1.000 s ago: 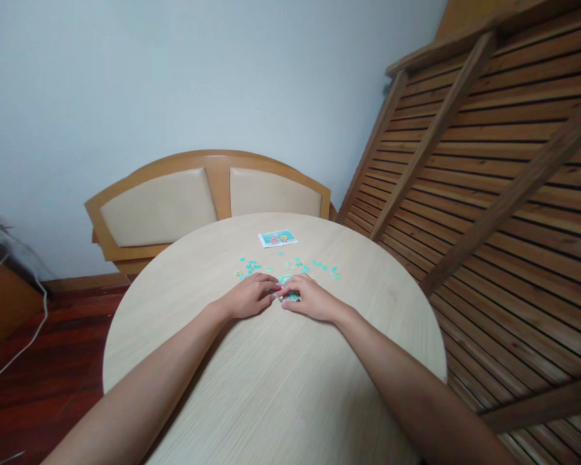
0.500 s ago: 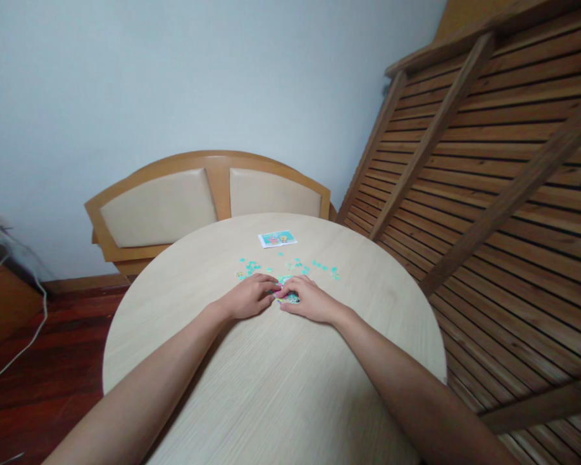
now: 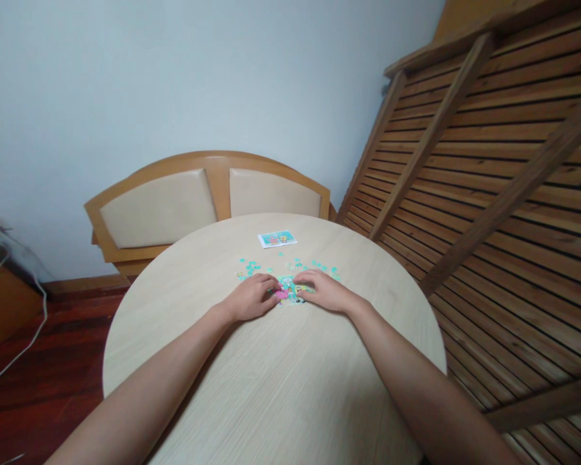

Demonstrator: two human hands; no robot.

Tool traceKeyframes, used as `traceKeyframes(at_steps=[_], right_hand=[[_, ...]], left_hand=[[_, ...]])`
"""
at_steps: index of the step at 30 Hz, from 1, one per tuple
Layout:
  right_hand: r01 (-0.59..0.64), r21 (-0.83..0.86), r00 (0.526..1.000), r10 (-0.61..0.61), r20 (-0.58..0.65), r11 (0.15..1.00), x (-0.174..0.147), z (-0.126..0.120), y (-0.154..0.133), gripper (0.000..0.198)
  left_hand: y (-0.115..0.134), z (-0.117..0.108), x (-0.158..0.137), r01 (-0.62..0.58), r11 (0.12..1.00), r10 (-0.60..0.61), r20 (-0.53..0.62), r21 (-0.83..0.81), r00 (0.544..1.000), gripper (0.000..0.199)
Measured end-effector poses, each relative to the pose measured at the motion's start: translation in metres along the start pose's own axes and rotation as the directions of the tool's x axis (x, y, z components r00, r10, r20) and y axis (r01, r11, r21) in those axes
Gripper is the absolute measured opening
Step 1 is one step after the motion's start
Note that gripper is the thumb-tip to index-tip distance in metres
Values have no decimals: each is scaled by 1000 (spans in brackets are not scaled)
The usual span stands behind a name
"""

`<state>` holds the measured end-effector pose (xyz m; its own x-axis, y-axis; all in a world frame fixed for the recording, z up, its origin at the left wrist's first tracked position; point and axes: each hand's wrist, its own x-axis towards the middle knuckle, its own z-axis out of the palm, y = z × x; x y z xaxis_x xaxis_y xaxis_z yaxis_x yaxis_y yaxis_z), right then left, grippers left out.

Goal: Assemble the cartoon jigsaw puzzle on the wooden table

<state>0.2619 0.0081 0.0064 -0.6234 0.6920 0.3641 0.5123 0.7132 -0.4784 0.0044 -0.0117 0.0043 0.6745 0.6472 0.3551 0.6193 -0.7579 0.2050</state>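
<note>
A partly joined jigsaw puzzle (image 3: 288, 292), coloured pink, teal and yellow, lies flat on the round table between my hands. My left hand (image 3: 255, 298) is at its left edge, fingers bent and thumb below, holding the pink part. My right hand (image 3: 325, 292) rests at the puzzle's right side, thumb and fingers apart, with no piece visible in it. Its fingertips cover some of the right edge. Small teal loose puzzle pieces (image 3: 252, 266) are scattered just beyond my left hand, with more loose teal pieces (image 3: 318, 264) beyond my right.
A printed picture card (image 3: 277, 239) with two cartoon figures lies farther back on the pale round table (image 3: 252, 387). Behind the table stands a padded headboard (image 3: 159, 210). A slatted wooden frame (image 3: 465, 194) leans at the right. A white cable (image 3: 43, 310) hangs at the left.
My right hand has drawn back to the right and its fingers have spread, uncovering the middle of the puzzle. The left hand stays almost where it was.
</note>
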Motion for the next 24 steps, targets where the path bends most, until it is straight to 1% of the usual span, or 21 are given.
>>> traceKeyframes(at_steps=[3,6,9,11,12,14,17,18,20,24], right_hand=[[-9,-33,999,11,49,999,-1,0,-3,27],[-35,-54,997,38,69,998,-1,-1,-7,29],[-42,-47,995,46,88,998,-1,-3,-9,29],[-42,-33,995,45,87,999,-1,-4,-8,28],[-43,-27,996,45,82,999,-1,-4,-8,28],[-45,-18,996,46,72,999,-1,-4,-7,27],[-44,-13,997,45,69,999,-1,-3,-5,26],[-42,-13,997,43,71,999,0,-3,-5,26],[-40,-13,996,41,79,999,0,-3,-6,26],[-43,-9,995,44,86,999,0,-4,-8,25]], left_hand=[[2,0,0,9,1000,-9,5,-10,1000,28],[3,-2,1,-11,999,11,7,-44,1000,28],[-3,-7,0,-27,996,27,5,-79,1000,29],[-14,-15,-3,36,997,-37,-15,-71,999,30],[-22,-19,-5,110,993,-112,-45,-52,993,30],[-40,-29,-12,296,955,-294,-69,13,953,29],[-66,-39,-23,498,860,-493,-69,114,867,33],[-72,-41,-26,525,842,-522,-60,128,851,34],[-81,-43,-31,532,838,-533,-32,119,846,37],[-86,-40,-33,463,882,-465,8,86,885,39]])
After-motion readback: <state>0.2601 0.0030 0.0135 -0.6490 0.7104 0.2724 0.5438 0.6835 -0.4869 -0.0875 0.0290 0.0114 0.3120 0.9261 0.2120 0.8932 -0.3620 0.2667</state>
